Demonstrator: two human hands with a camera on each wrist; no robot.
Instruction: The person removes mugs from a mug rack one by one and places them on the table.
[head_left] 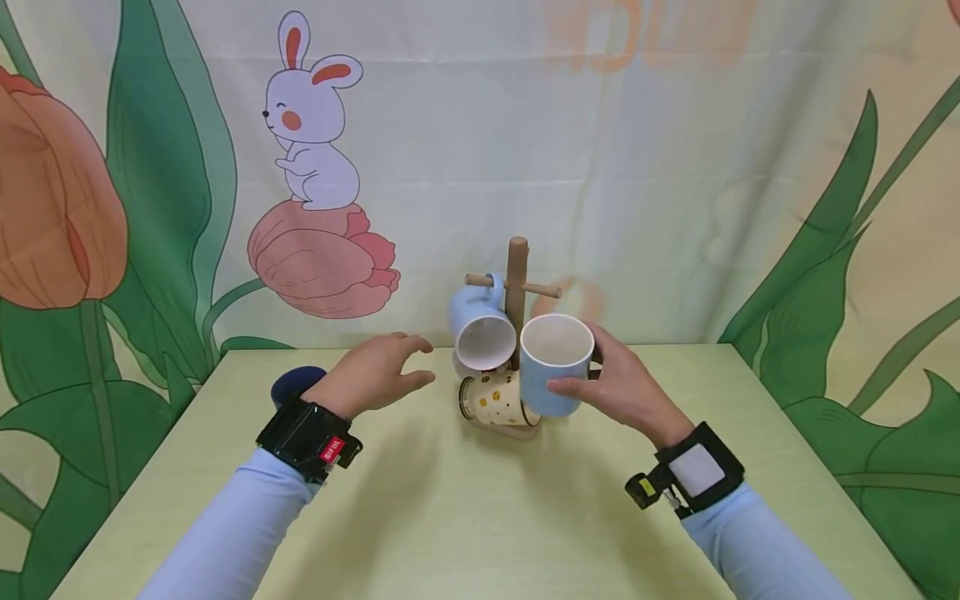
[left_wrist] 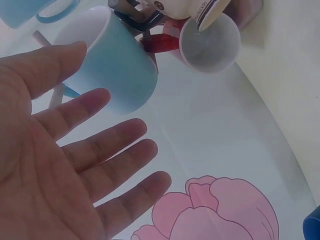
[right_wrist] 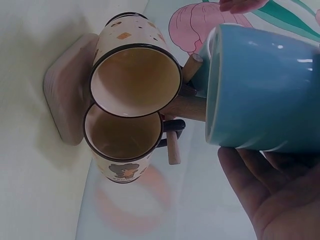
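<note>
My right hand [head_left: 626, 387] holds a light blue mug [head_left: 555, 375] upright, the thumb on its near side; the other fingers are partly hidden behind it. Just left of it, a second light blue mug [head_left: 480, 333] hangs by its handle from a peg of the wooden mug tree [head_left: 517, 267]. My left hand [head_left: 375, 375] is held apart from the hanging mug, fingers spread and holding nothing. Below the blue mugs, a cream mug with a dark rim [head_left: 495, 398] lies sideways on the rack; the right wrist view shows another cream mug [right_wrist: 122, 137] beside it.
A dark blue round object [head_left: 296, 383] stands on the pale table [head_left: 465, 525], partly behind my left hand. In the left wrist view, a mug with a red handle [left_wrist: 210, 45] hangs on the rack's far side. A printed cloth [head_left: 660, 183] hangs behind the table.
</note>
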